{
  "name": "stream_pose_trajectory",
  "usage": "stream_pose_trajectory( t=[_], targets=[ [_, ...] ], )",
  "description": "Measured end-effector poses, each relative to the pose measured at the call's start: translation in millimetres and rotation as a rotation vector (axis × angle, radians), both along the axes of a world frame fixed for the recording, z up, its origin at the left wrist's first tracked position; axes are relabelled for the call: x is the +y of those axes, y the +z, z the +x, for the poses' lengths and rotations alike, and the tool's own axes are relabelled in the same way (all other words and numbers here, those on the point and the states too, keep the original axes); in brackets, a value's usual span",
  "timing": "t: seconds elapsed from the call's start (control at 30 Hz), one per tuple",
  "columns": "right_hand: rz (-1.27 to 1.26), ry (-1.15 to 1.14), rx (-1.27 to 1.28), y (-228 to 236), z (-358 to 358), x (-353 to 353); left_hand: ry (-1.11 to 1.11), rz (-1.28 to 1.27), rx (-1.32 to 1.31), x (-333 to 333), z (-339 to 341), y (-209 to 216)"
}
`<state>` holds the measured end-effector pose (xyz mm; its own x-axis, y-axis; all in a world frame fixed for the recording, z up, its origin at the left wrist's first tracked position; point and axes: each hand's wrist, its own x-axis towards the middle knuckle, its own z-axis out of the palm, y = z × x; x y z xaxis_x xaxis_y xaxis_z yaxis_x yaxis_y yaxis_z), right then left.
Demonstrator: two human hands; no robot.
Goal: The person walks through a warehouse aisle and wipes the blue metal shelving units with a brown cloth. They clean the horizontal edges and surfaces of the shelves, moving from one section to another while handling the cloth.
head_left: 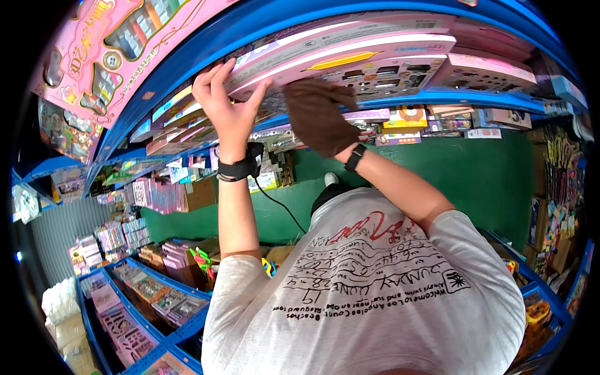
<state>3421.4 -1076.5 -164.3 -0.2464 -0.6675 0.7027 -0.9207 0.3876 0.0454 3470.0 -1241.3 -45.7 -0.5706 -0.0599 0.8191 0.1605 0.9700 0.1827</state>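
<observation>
A person's left hand (230,107), thumb and fingers spread open, meets the left end of a pink box (412,47) on a blue shelf (450,98). The box's long axis runs rightward from that nearer hand. The right hand (325,125), its grip hidden by brown cloth (306,103), is before the box's front.
</observation>
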Motion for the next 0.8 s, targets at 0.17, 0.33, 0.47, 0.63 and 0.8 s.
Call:
stream_pose_trajectory(
  t=[0.17, 0.33, 0.47, 0.63, 0.8],
  targets=[
    [0.181, 0.030, -0.197, -33, 17, -11, 0.006, -0.049, 0.017, -1, 0, -6],
    [0.105, 0.011, -0.406, -85, 22, 27, -0.043, -0.033, 0.063, -11, -1, -9],
    [0.073, 0.022, -0.691, -103, 48, 104, -0.056, -0.042, 0.073, -21, 0, -2],
    [-0.004, -0.343, -0.824, -90, 75, 199, -0.094, 0.008, 0.094, -22, -3, 3],
    [-0.332, -0.573, -0.496, -41, 92, 260, -0.193, 0.129, 0.173, 19, 11, -17]
  ],
)
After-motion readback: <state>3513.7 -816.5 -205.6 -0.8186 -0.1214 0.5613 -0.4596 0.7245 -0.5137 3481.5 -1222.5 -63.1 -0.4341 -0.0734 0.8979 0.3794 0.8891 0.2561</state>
